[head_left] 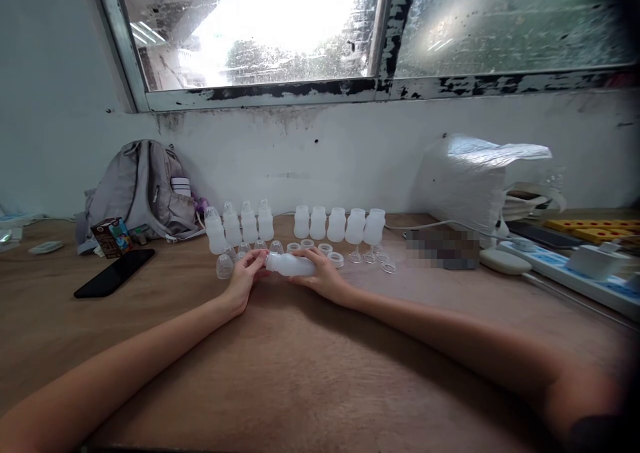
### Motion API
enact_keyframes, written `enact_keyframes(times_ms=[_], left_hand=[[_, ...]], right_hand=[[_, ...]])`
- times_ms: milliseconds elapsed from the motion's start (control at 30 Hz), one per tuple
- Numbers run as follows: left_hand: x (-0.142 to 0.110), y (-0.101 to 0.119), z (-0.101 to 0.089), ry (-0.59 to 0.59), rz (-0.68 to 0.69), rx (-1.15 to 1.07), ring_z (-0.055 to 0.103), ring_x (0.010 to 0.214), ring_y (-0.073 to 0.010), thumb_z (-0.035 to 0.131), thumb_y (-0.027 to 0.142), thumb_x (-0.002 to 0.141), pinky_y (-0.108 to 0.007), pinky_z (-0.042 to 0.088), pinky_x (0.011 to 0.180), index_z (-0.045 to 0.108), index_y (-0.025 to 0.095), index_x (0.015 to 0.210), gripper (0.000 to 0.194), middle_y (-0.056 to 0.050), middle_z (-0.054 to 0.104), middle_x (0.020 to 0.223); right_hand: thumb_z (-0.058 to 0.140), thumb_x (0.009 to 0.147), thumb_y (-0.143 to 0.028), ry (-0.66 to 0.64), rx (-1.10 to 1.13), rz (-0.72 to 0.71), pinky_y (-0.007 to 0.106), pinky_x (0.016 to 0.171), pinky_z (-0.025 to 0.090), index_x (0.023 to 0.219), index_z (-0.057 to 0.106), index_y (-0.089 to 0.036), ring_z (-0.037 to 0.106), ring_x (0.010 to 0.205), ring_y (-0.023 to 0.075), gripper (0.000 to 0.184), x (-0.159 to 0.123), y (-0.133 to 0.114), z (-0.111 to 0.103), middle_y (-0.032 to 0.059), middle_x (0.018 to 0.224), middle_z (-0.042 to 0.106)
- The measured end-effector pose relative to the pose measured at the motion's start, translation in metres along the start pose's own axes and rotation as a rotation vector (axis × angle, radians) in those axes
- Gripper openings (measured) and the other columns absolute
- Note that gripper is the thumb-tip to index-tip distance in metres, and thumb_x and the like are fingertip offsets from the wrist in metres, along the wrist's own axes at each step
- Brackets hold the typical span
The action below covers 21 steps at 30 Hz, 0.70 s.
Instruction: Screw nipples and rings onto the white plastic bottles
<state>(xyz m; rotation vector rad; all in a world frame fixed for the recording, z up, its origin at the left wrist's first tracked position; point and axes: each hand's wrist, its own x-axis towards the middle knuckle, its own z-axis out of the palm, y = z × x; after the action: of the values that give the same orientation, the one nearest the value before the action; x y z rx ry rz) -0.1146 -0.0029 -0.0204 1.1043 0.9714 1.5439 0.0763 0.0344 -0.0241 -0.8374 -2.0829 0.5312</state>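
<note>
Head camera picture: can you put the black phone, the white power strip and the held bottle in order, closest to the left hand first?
1. The held bottle: nearest, its top end at the left hand.
2. The black phone: off to the left.
3. The white power strip: farthest, over on the far right.
</note>
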Motion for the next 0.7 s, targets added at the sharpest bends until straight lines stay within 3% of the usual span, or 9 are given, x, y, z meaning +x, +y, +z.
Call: enact_keyframes(times_ms=[200,300,433,533,700], left_hand=[[-0.0004,-0.0011,0.0015,0.013,0.014,-0.074,0.055,0.084,-0.0137,0.064,0.018,0.062,-0.022,0.042,0.07,0.055,0.019,0.09,0.029,-0.003,0.062,0.093],[0.0006,-0.0034,0.0014,0.026,0.056,-0.034,0.055,0.083,-0.0128,0.061,0.028,0.069,-0.021,0.04,0.07,0.055,0.018,0.09,0.024,-0.003,0.061,0.093],[0.0036,-0.0078,-0.0006,0.137,0.098,0.086,0.052,0.071,-0.0108,0.064,0.037,0.068,-0.019,0.037,0.059,0.056,0.018,0.088,0.028,0.0,0.057,0.082],[0.0039,-0.0083,-0.001,0.101,0.101,0.109,0.051,0.066,-0.0101,0.065,0.036,0.067,-0.019,0.037,0.057,0.054,0.017,0.089,0.031,0.0,0.056,0.075],[-0.0005,-0.0038,0.0006,0.052,0.163,0.082,0.053,0.074,-0.0111,0.065,0.027,0.065,-0.022,0.041,0.07,0.054,0.019,0.089,0.028,0.001,0.057,0.079]], right_hand=[[0.071,0.061,-0.035,-0.018,-0.014,-0.013,0.034,0.085,0.039,0.105,0.057,-0.023,0.049,0.093,0.0189,0.047,-0.0009,-0.0057,-0.0007,0.0043,0.098,0.049],[0.07,0.062,-0.035,-0.028,-0.008,-0.03,0.034,0.086,0.038,0.106,0.057,-0.024,0.049,0.094,0.019,0.047,-0.0013,-0.0085,-0.0018,0.0047,0.1,0.049],[0.07,0.062,-0.037,-0.02,0.004,-0.034,0.035,0.085,0.039,0.106,0.057,-0.025,0.05,0.093,0.0193,0.048,-0.0019,-0.0095,-0.0027,0.0047,0.1,0.049],[0.071,0.062,-0.037,-0.008,0.009,-0.046,0.035,0.084,0.039,0.106,0.057,-0.024,0.05,0.092,0.0193,0.048,-0.002,-0.009,-0.0029,0.0049,0.099,0.05],[0.071,0.06,-0.038,-0.049,0.097,0.039,0.034,0.085,0.038,0.103,0.058,-0.021,0.05,0.093,0.0195,0.048,0.0007,-0.0075,-0.0035,0.0051,0.101,0.052]])
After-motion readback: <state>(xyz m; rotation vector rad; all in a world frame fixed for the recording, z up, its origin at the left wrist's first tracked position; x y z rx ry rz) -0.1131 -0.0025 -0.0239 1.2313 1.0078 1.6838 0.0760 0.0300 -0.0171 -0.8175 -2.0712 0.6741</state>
